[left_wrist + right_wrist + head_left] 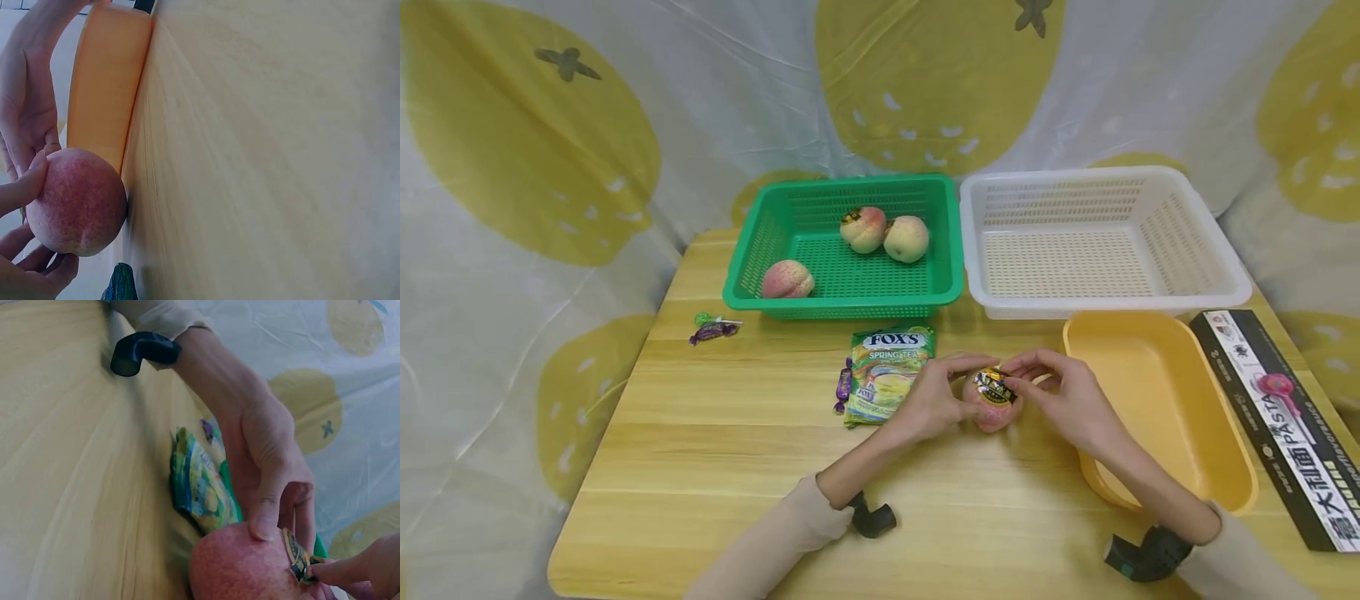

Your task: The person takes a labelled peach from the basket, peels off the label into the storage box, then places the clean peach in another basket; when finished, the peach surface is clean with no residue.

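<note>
Beside the yellow tray's rim (1078,379), both hands (1000,392) grip a peach (992,412).

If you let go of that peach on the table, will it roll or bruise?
The peach looks round, so it would probably roll on the smooth table unless steadied. Both hands, left and right, cradle it; its skin looks soft, so a hard grip might bruise it.

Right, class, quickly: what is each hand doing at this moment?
Left hand: holds the round pink peach steady on the table.
Right hand: pinches the dark, gold-edged sticker on that peach.
</note>
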Action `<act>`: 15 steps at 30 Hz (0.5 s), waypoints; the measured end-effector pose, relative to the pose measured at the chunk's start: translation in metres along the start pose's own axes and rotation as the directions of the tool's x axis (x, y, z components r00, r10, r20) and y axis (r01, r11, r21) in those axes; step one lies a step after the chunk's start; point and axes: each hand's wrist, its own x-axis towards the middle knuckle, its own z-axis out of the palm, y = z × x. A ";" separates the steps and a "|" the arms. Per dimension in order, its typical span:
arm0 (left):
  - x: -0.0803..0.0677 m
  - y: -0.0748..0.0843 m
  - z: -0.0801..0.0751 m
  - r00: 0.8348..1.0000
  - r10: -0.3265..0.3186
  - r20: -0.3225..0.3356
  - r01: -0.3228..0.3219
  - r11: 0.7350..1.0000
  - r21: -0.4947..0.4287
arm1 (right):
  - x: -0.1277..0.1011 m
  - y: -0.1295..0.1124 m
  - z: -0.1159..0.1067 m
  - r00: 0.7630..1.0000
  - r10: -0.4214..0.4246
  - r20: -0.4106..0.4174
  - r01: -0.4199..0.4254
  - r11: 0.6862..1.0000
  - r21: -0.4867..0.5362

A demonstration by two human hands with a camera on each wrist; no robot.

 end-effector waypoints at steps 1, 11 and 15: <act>0.000 0.001 0.000 1.000 0.001 0.002 -0.001 1.000 0.006 | 0.001 -0.001 0.000 1.000 -0.004 -0.002 0.004 1.000 -0.002; 0.002 0.006 -0.001 1.000 -0.003 0.022 0.001 0.995 0.099 | -0.005 -0.016 -0.016 0.998 -0.048 -0.035 0.047 0.998 -0.047; 0.002 0.005 -0.002 0.999 -0.022 0.032 0.020 0.999 0.042 | -0.005 -0.015 -0.040 0.996 -0.061 -0.057 0.062 0.998 0.007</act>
